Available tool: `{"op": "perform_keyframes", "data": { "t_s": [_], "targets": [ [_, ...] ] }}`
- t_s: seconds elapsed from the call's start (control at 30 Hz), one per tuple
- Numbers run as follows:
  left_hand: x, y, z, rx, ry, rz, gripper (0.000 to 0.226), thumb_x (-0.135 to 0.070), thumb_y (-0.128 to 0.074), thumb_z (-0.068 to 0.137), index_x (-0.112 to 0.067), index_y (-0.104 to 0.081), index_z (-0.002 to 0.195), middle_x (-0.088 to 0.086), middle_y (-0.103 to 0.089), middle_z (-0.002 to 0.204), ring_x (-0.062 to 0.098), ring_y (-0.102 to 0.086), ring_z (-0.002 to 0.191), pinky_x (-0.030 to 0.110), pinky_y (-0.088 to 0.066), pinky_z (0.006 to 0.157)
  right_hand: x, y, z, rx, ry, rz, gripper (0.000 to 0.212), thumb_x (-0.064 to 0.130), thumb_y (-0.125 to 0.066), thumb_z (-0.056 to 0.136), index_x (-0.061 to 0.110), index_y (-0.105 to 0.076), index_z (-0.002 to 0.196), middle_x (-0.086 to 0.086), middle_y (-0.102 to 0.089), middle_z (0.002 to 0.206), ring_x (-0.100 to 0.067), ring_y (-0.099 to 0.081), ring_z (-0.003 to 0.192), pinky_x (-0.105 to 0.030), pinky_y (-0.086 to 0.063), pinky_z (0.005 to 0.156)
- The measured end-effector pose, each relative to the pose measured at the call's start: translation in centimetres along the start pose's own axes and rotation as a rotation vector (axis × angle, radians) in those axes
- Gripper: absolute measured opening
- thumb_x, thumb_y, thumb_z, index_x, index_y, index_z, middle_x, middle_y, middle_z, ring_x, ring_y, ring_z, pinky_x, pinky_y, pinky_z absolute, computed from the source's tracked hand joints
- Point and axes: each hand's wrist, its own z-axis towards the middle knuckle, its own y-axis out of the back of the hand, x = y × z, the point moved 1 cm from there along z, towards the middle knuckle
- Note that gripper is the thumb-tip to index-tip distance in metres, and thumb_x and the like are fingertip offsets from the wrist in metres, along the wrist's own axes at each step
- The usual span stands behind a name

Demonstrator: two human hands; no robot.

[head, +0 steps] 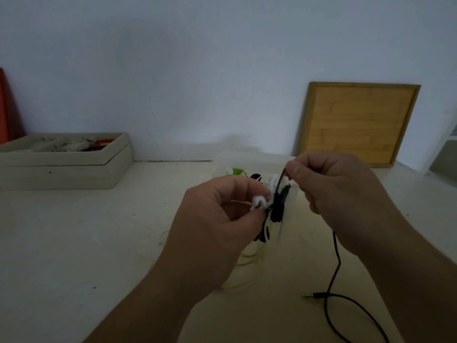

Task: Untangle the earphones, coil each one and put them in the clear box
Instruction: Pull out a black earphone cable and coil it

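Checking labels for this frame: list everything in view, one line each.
earphone tangle: one, black, white and green, held between the hands
black cable: one, black, runs from the right hand down to the table
jack plug: one, black and metal, on the table
green cable: loops, pale green, on the table under the hands
clear box: one, clear, behind the hands
wooden board: one, tan, leaning on the wall
tray box: one, beige, back left
red object: one, far left edge
table: one, off-white
left hand: pinches the tangle
right hand: pinches the black cable
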Motion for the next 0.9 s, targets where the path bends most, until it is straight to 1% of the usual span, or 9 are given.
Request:
{"op": "perform_keyframes", "data": {
  "t_s": [0.07, 0.17, 0.27, 0.37, 0.47, 0.57, 0.63, 0.8, 0.9],
  "targets": [
    [-0.1, 0.0, 0.0, 0.002, -0.014, -0.062, 0.013, 0.002, -0.07, 0.083, -0.009, -0.074, 0.089, 0.011, -0.076, 0.081, 0.029, -0.073, 0.072, 0.044, -0.061, 0.068, -0.1, -0.1, 0.0, 0.061, -0.021, -0.025, 0.029, 0.032, -0.058, 0.094, 0.02, -0.072, 0.072, 0.011, -0.044, 0.044, -0.004, -0.033, 0.041, -0.024, -0.03, 0.047],
    [-0.5, 0.1, 0.0, -0.028, -0.028, -0.152, 0.011, 0.002, -0.071, 0.081, -0.005, -0.072, 0.089, 0.012, -0.076, 0.081, 0.026, -0.074, 0.072, 0.03, -0.059, 0.065, -0.2, -0.9, -0.4, 0.34, -0.11, -0.087, 0.033, 0.04, -0.054, 0.095, 0.026, -0.074, 0.071, 0.012, -0.044, 0.046, -0.006, -0.033, 0.042, -0.021, -0.03, 0.044],
    [-0.5, 0.4, 0.1, -0.121, -0.02, -0.168, 0.016, 0.01, -0.066, 0.083, -0.004, -0.072, 0.087, 0.009, -0.076, 0.078, 0.021, -0.074, 0.07, 0.021, -0.057, 0.062, -0.2, -1.8, -0.9, 0.598, -0.175, 0.009, 0.037, 0.038, -0.048, 0.098, 0.023, -0.072, 0.075, 0.003, -0.042, 0.054, -0.01, -0.03, 0.045, -0.022, -0.026, 0.043],
    [-0.2, 0.9, 0.4, -0.213, -0.009, -0.12, 0.014, 0.005, -0.068, 0.083, -0.007, -0.072, 0.088, 0.006, -0.076, 0.08, 0.018, -0.074, 0.073, 0.022, -0.058, 0.064, -0.1, -1.8, -1.2, 0.701, -0.128, 0.038, 0.034, 0.033, -0.047, 0.101, 0.014, -0.072, 0.089, 0.0, -0.039, 0.057, -0.012, -0.028, 0.047, -0.024, -0.025, 0.042],
    [0.0, 1.2, 0.5, -0.282, 0.015, -0.04, 0.011, 0.0, -0.071, 0.083, -0.01, -0.072, 0.088, 0.004, -0.076, 0.079, 0.019, -0.074, 0.071, 0.029, -0.061, 0.066, 0.1, -1.4, -1.3, 0.75, -0.08, -0.013, 0.027, 0.026, -0.05, 0.1, 0.017, -0.074, 0.092, 0.004, -0.043, 0.055, -0.011, -0.033, 0.046, -0.022, -0.029, 0.043],
    [-0.1, 1.1, 0.3, -0.305, -0.033, 0.134, 0.013, -0.003, -0.071, 0.085, -0.017, -0.072, 0.084, -0.004, -0.075, 0.074, 0.009, -0.072, 0.064, 0.017, -0.055, 0.058, 0.5, -1.0, -1.2, 0.731, -0.007, -0.128, 0.024, 0.029, -0.055, 0.097, 0.022, -0.076, 0.087, 0.01, -0.047, 0.051, -0.002, -0.038, 0.042, -0.016, -0.032, 0.043],
    [-0.1, 1.1, 0.3, -0.307, -0.06, 0.242, 0.016, -0.005, -0.072, 0.084, -0.02, -0.072, 0.082, -0.008, -0.073, 0.071, 0.005, -0.07, 0.062, 0.013, -0.052, 0.053, 0.9, -0.7, -1.2, 0.686, 0.032, -0.127, 0.024, 0.029, -0.058, 0.095, 0.022, -0.076, 0.081, 0.011, -0.046, 0.05, -0.002, -0.039, 0.041, -0.014, -0.032, 0.043],
    [0.4, 1.0, 0.3, -0.198, -0.051, 0.371, 0.019, -0.004, -0.072, 0.083, -0.023, -0.073, 0.083, -0.008, -0.072, 0.07, 0.007, -0.07, 0.064, 0.026, -0.059, 0.061, 1.3, 0.1, -0.8, 0.422, 0.13, -0.096, 0.024, 0.034, -0.059, 0.087, 0.023, -0.075, 0.072, 0.011, -0.046, 0.044, -0.003, -0.038, 0.041, -0.014, -0.032, 0.044],
    [0.2, 0.8, 0.2, -0.132, -0.048, 0.346, 0.023, 0.0, -0.071, 0.082, -0.022, -0.072, 0.082, -0.008, -0.072, 0.074, 0.007, -0.07, 0.067, 0.022, -0.059, 0.063, 1.2, 0.4, -0.6, 0.255, 0.151, -0.091, 0.023, 0.035, -0.063, 0.086, 0.024, -0.074, 0.069, 0.008, -0.044, 0.044, -0.004, -0.033, 0.04, -0.015, -0.029, 0.042]
  ]
}}
